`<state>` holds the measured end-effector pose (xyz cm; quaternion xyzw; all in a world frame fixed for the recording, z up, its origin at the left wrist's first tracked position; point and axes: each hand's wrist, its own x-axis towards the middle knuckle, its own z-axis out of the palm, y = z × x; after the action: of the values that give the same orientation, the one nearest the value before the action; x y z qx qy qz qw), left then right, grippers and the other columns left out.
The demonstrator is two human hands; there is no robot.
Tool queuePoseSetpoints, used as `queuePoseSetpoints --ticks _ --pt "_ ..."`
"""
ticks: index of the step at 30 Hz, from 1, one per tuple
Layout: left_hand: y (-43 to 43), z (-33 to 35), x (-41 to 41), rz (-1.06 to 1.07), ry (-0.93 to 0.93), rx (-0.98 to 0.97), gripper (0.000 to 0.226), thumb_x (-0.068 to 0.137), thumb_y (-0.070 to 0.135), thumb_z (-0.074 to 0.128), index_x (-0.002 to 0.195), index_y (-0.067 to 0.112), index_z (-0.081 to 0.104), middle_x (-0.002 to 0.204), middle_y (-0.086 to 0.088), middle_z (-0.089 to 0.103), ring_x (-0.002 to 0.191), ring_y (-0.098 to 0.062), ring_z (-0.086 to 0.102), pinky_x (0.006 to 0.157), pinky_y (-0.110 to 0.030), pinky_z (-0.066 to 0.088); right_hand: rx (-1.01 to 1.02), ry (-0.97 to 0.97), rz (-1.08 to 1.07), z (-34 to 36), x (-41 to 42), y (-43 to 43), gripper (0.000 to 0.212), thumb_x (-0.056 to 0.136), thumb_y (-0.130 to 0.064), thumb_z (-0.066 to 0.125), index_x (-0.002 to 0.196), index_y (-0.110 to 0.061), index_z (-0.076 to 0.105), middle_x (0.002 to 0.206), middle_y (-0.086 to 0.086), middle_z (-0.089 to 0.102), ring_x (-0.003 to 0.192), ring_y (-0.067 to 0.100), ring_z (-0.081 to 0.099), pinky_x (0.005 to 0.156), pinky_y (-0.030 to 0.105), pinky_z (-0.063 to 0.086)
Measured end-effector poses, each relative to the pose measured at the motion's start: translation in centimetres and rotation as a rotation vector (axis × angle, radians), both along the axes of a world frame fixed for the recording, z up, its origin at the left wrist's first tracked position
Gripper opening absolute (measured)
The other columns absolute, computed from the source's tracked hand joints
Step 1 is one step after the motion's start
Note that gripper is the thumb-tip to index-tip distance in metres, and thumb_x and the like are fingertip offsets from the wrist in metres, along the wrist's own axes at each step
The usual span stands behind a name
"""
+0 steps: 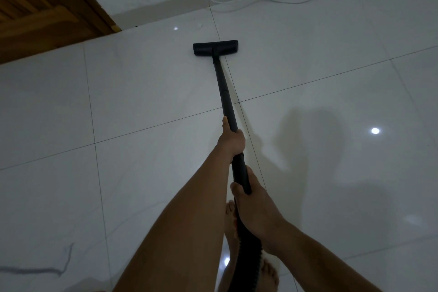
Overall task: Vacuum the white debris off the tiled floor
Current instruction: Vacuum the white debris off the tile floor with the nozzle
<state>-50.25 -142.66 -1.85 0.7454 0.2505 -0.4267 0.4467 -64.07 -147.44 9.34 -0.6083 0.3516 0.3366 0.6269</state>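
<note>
A black vacuum wand (224,87) slants away from me across the white tiled floor (142,106). Its flat black floor head (215,48) lies on the tiles near the far wall. My left hand (231,140) grips the wand about halfway down. My right hand (251,206) grips the lower end, where the ribbed black hose (246,251) joins and runs down out of view. A small pale speck of debris (200,25) lies on the floor just beyond the head, to its left.
A wooden door (40,9) fills the top left corner. A white cable (272,0) snakes along the floor by the far wall. My bare feet (270,272) stand below the hose. Ceiling-light reflections (375,130) shine on the tiles.
</note>
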Motion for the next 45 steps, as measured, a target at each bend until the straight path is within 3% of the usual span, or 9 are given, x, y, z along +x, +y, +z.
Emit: queuePoseSetpoints --ticks 3,7,10,21,24,27,33,38,45 --pt "0.1 -0.3 0.8 0.003 -0.002 -0.001 0.072 0.106 0.029 0.037 0.155 0.046 -0.012 0.130 -0.018 0.057 0.109 -0.037 0.064 0.094 -0.052 0.055 -0.012 -0.005 0.014 -0.4 0.7 0.2 0.038 0.110 -0.028 0.042 0.147 -0.033 0.037 0.078 0.009 0.053 0.048 0.009 0.050 0.041 0.016 0.044" --pt "0.2 -0.5 1.8 0.004 -0.007 -0.007 0.072 0.105 0.028 0.037 0.155 0.047 -0.012 0.130 -0.019 0.058 0.092 -0.030 0.062 0.093 -0.052 0.056 0.001 -0.016 0.007 -0.6 1.6 0.2 0.035 0.109 -0.026 0.043 0.144 -0.031 0.041 0.078 0.009 0.053 0.050 0.011 0.050 0.042 0.017 0.045" --pt "0.4 -0.4 2.2 0.006 -0.004 -0.010 0.072 0.105 0.027 0.037 0.155 0.046 -0.011 0.132 -0.019 0.056 0.107 -0.036 0.064 0.094 -0.052 0.055 0.006 -0.012 0.005 -0.4 2.0 0.4 0.036 0.110 -0.025 0.042 0.145 -0.034 0.040 0.081 0.011 0.053 0.050 0.011 0.050 0.041 0.015 0.044" --pt "1.6 1.5 -1.8 0.010 0.021 -0.011 0.073 0.104 0.029 0.038 0.154 0.048 -0.012 0.132 -0.018 0.056 0.110 -0.036 0.063 0.095 -0.052 0.055 0.004 0.012 0.031 1.8 -1.4 1.2 0.035 0.109 -0.025 0.042 0.143 -0.032 0.041 0.081 0.012 0.055 0.049 0.011 0.052 0.041 0.017 0.045" --pt "2.0 2.0 -4.5 0.013 0.023 -0.009 0.073 0.104 0.030 0.038 0.154 0.047 -0.012 0.131 -0.017 0.057 0.100 -0.031 0.063 0.096 -0.052 0.055 -0.024 0.008 0.068 2.4 -3.9 1.5 0.037 0.110 -0.026 0.041 0.146 -0.034 0.038 0.084 0.013 0.057 0.045 0.007 0.053 0.041 0.015 0.044" --pt "2.4 2.4 -7.3 0.027 0.023 -0.022 0.072 0.104 0.031 0.038 0.154 0.047 -0.012 0.129 -0.015 0.057 0.089 -0.026 0.058 0.095 -0.051 0.055 -0.013 0.026 0.068 3.3 -6.5 1.6 0.040 0.110 -0.031 0.042 0.148 -0.043 0.035 0.090 0.019 0.064 0.053 0.011 0.058 0.043 0.015 0.046" --pt "2.7 3.4 -12.7 0.031 0.031 0.001 0.072 0.104 0.033 0.037 0.154 0.047 -0.012 0.125 -0.016 0.059 0.092 -0.030 0.064 0.093 -0.051 0.056 -0.016 0.059 0.081 4.7 -11.2 1.8 0.046 0.110 -0.030 0.040 0.153 -0.043 0.031 0.114 0.013 0.069 0.083 0.021 0.071 0.043 0.011 0.046" --pt "3.0 4.2 -15.6 0.007 0.018 0.037 0.069 0.106 0.031 0.036 0.157 0.040 -0.010 0.139 -0.012 0.052 0.107 -0.030 0.061 0.098 -0.044 0.052 -0.053 0.034 0.155 5.3 -14.0 1.6 0.061 0.111 -0.031 0.038 0.163 -0.040 0.008 0.119 0.003 0.068 0.078 0.005 0.063 0.045 0.008 0.046" --pt "3.5 4.8 -17.1 0.011 0.034 0.054 0.070 0.106 0.030 0.037 0.158 0.040 -0.009 0.139 -0.013 0.052 0.114 -0.032 0.059 0.102 -0.047 0.050 0.003 0.003 0.126 6.2 -15.8 1.8 0.058 0.110 -0.026 0.039 0.161 -0.042 0.015 0.119 0.011 0.069 0.080 0.014 0.067 0.044 0.009 0.047"
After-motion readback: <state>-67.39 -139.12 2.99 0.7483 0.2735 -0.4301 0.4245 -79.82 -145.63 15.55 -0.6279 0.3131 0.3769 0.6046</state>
